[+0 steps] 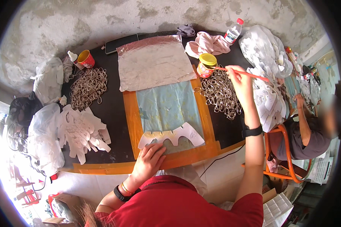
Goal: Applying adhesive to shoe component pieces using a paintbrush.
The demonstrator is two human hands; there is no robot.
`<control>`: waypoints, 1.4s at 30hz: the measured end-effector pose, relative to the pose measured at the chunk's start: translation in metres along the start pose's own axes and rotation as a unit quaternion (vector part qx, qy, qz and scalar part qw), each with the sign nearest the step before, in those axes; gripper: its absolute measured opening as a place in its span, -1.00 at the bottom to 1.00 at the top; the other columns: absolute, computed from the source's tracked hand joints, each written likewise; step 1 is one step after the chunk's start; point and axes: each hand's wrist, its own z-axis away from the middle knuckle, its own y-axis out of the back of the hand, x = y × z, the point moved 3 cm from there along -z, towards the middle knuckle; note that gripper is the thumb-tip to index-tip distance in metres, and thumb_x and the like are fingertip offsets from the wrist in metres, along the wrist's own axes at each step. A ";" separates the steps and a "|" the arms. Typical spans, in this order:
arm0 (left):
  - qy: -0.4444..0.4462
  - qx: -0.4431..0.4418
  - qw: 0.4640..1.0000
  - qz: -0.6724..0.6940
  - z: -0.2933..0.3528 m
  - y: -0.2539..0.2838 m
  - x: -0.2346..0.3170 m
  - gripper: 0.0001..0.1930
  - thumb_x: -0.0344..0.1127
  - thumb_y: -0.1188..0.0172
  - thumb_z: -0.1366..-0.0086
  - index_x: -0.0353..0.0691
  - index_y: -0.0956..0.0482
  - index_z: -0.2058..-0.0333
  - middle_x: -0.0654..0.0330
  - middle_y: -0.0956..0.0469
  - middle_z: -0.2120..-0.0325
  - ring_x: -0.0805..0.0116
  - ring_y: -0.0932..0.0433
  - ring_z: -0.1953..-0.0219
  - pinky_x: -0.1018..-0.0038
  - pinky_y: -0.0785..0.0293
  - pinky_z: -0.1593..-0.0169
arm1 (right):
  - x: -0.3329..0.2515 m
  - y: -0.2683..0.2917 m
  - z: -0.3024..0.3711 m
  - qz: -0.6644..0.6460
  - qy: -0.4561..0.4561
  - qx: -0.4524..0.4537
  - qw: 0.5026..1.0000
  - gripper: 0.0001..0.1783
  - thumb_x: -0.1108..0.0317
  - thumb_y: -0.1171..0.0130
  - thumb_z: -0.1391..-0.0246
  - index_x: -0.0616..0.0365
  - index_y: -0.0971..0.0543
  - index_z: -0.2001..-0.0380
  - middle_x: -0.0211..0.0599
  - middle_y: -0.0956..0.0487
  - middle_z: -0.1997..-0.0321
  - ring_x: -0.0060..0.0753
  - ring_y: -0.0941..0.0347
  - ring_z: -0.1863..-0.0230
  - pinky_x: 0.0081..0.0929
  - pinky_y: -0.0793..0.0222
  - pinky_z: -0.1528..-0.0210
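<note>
A white scalloped cut-out piece with notches along its far edge lies near the front of the table, on a pale blue sheet. My left hand rests on its lower left edge, fingers laid flat over it. At the right, my right hand grips a thin red-handled brush. The brush's tip reaches the mouth of a small can with a yellow lid on top; its bristles are hidden. Metal rings lie heaped beneath that hand.
More metal rings and stacked white pieces are at left. Beyond the blue sheet lies a silvery foil sheet. A bottle, pink cloth and bagged white pieces stand at back right. Another person sits at right.
</note>
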 end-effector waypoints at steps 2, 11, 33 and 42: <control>-0.007 0.001 1.000 -0.007 0.001 -0.001 -0.001 -0.68 -0.41 -0.24 -0.05 -0.27 -0.52 0.17 0.14 -0.46 0.13 0.16 -0.42 0.07 0.30 -0.38 0.05 | 0.008 -0.008 -0.004 -0.003 -0.013 -0.024 1.000 -0.81 0.41 -0.07 -0.14 0.32 -0.53 0.27 -0.30 -0.56 0.42 -0.62 -0.46 0.37 -0.65 -0.38 0.29; -0.003 0.001 1.000 -0.005 -0.001 -0.002 -0.002 -0.69 -0.41 -0.24 -0.05 -0.27 -0.52 0.18 0.14 -0.45 0.14 0.16 -0.42 0.08 0.29 -0.38 0.05 | 0.028 0.023 0.007 -0.189 -0.126 0.103 0.968 -0.74 0.30 -0.05 -0.17 0.34 -0.52 0.31 -0.25 -0.58 0.46 -0.61 -0.44 0.48 -0.65 -0.38 0.33; 0.002 0.003 1.000 -0.019 0.005 -0.008 -0.006 -0.69 -0.42 -0.23 -0.05 -0.25 -0.51 0.17 0.14 -0.45 0.14 0.17 -0.43 0.11 0.30 -0.39 0.10 | 0.040 0.017 0.044 -0.800 -0.214 0.071 0.556 -0.74 0.59 -0.05 0.01 0.44 -0.41 0.19 -0.10 -0.50 0.28 -0.36 -0.44 0.28 -0.22 -0.33 -0.08; 0.004 0.010 1.000 0.003 -0.005 -0.012 -0.012 -0.66 -0.45 -0.26 0.00 -0.26 -0.52 0.18 0.13 -0.46 0.13 0.14 -0.43 0.08 0.30 -0.40 0.05 | -0.035 0.035 0.147 -0.512 -0.154 0.144 0.833 -0.71 0.38 0.09 -0.11 0.39 -0.42 0.17 -0.03 -0.49 0.22 -0.27 -0.41 0.17 -0.19 -0.23 -0.12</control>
